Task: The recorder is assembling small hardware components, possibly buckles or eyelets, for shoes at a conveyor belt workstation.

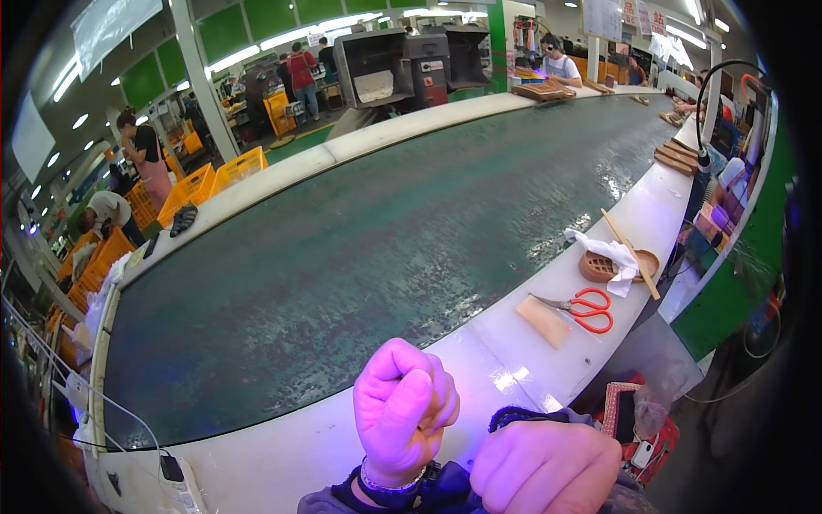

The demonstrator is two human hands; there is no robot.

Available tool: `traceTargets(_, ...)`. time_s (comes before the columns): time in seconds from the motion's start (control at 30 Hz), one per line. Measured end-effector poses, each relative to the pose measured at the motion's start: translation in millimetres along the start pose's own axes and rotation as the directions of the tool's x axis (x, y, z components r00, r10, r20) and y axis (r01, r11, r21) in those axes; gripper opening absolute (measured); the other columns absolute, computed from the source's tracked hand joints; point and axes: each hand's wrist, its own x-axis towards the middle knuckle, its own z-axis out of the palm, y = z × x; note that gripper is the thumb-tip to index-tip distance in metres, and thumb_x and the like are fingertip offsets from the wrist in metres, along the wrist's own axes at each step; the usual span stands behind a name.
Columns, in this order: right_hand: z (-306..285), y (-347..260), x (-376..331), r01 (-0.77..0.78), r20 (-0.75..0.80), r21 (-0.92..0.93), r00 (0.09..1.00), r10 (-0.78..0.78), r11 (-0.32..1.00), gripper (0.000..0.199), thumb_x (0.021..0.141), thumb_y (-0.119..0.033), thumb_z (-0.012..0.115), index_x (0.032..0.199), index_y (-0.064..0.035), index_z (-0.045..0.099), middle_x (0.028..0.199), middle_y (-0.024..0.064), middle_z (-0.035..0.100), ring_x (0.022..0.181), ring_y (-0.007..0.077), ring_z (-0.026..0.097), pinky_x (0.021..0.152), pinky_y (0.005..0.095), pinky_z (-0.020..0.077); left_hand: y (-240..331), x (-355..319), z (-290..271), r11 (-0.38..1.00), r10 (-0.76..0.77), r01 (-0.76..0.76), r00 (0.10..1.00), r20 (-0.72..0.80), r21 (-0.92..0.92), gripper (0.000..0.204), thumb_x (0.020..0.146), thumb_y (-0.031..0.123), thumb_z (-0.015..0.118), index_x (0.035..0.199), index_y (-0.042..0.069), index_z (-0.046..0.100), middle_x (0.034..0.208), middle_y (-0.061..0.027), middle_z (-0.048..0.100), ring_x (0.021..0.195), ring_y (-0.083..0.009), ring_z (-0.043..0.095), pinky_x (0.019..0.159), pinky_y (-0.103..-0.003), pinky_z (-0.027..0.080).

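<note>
My left hand (404, 411) is raised in a fist over the white ledge, its thumb laid against the curled fingers and nothing showing in it. A bracelet and a dark watch band (428, 487) circle that wrist. Close by on the right, my right hand (548, 467) is also closed, knuckles up. Its fingertips are hidden, so I cannot tell what it grips. A dark cuff (531, 416) shows behind it. Beyond the hands, red-handled scissors (591, 308) lie on the ledge, their blades touching a beige block (543, 321).
A wide green conveyor belt (342, 274) runs along the ledge. Farther right lie a brown slotted oval piece (598, 266), a white cloth (618, 254) and a wooden stick (629, 248). Yellow crates (240, 169) stand across the belt. Co-workers are in the background.
</note>
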Motion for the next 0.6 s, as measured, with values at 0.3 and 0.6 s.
traceTargets(0.3,-8.6,6.5,-0.4,-0.125,0.054,-0.053,0.990,0.127,0.991,0.014,0.075,-0.003,0.061,0.068,0.0082,0.057,0.052,0.0086,0.052,0.035,0.0151,0.042,0.034,0.0276,0.0285,5.7,-1.2,-7.8,0.999,0.032,-0.032,0.999,-0.029,-0.011,0.017,0.083,0.012,0.049,0.073,0.005,0.038,0.052,0.0003,0.033,0.042,-0.0052,0.024,0.039,-0.021,0.023)
traceTargets(0.6,-32.1,13.7,-0.4,-0.505,0.245,-0.437,0.729,0.639,0.744,0.009,0.065,-0.008,0.069,0.068,-0.0036,0.062,0.052,0.0040,0.052,0.042,0.0149,0.048,0.039,0.0257,0.0344,12.5,3.8,-9.1,0.996,0.063,-0.059,0.996,-0.058,0.062,0.026,0.090,0.022,0.035,0.071,0.004,0.038,0.051,-0.0014,0.033,0.041,-0.0053,0.026,0.039,-0.021,0.022)
